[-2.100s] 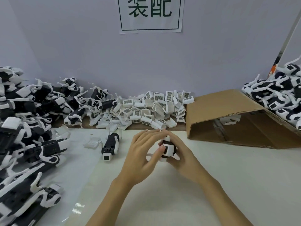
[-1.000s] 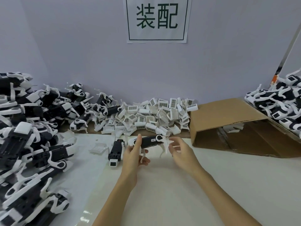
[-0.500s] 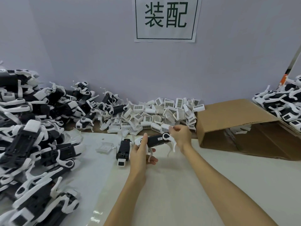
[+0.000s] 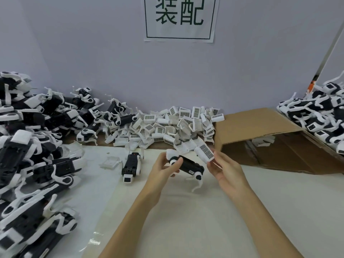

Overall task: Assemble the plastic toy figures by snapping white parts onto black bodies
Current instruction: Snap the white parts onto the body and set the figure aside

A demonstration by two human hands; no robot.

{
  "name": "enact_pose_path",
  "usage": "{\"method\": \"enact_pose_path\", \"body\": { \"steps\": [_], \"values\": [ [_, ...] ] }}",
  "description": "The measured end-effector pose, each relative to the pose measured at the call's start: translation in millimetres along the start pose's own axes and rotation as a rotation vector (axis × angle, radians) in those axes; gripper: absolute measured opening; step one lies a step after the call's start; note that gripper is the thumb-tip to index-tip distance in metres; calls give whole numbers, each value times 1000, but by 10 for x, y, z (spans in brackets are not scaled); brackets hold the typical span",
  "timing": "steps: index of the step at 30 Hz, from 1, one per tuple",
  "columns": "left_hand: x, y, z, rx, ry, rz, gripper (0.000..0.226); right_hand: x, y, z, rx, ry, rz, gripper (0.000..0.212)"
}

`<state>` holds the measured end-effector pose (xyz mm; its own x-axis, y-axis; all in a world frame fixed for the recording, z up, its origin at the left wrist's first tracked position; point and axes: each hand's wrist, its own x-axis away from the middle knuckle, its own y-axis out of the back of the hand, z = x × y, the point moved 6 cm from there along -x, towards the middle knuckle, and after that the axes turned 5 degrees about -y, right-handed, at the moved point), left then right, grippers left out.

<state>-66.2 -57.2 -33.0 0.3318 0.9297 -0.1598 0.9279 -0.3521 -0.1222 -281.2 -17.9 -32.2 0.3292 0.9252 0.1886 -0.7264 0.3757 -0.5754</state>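
Nearest the camera, two bare forearms above a white table (image 4: 204,229). Left hand (image 4: 162,171) raised over the table, fingers and thumb curled round the white end of a black toy body (image 4: 189,165), held clear of the surface and tilted down to the right, one white leg hanging from its lower end. Right hand (image 4: 226,171) just beside it, fingertips pinching a white grille part (image 4: 204,153), held apart from the body. Left of the hands, one assembled figure (image 4: 131,167) lying on the table beside a small clear plastic piece (image 4: 109,162). Along the left edge, a heap of black-and-white figures (image 4: 31,146). Farther back against the wall, a pile of white grille parts (image 4: 173,125). To the right, an open cardboard box (image 4: 260,135) on its side, more figures (image 4: 316,116) beyond. On the wall, a paper sign (image 4: 179,17) with two green characters.
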Motion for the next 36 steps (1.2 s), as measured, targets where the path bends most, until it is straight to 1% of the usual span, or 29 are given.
{"method": "enact_pose_path", "body": {
  "steps": [2,4,7,9,14,20,22,25,27,29,31,34,36],
  "values": [
    [52,-78,-10,-38,-26,93,48,81,-54,68,5,-14,77,25],
    [87,-130,-17,-51,-57,132,39,153,-119,123,74,-44,144,25],
    [91,-173,-34,-50,-79,137,51,250,-193,140,367,-11,153,23],
    [91,-170,-47,-42,-93,120,58,276,-200,151,490,50,126,21],
    [76,-174,9,-30,-74,88,66,253,-165,193,731,173,45,23],
    [70,-167,18,-16,-60,87,65,234,-226,164,893,269,113,28],
    [67,-146,13,-10,-56,81,65,234,-231,156,980,309,117,26],
    [74,-134,12,19,-45,65,65,265,-255,135,1131,427,87,20],
    [74,-125,11,15,-43,54,66,313,-310,122,1155,537,73,24],
    [72,-117,17,22,-35,45,67,378,-396,100,1145,644,118,34],
    [68,-109,21,34,-29,37,68,441,-463,84,1112,698,181,36],
    [70,-86,11,54,-27,22,68,464,-481,71,1064,680,262,30],
    [72,-77,3,51,-22,19,66,449,-480,53,1079,630,311,31]
  ]
}}
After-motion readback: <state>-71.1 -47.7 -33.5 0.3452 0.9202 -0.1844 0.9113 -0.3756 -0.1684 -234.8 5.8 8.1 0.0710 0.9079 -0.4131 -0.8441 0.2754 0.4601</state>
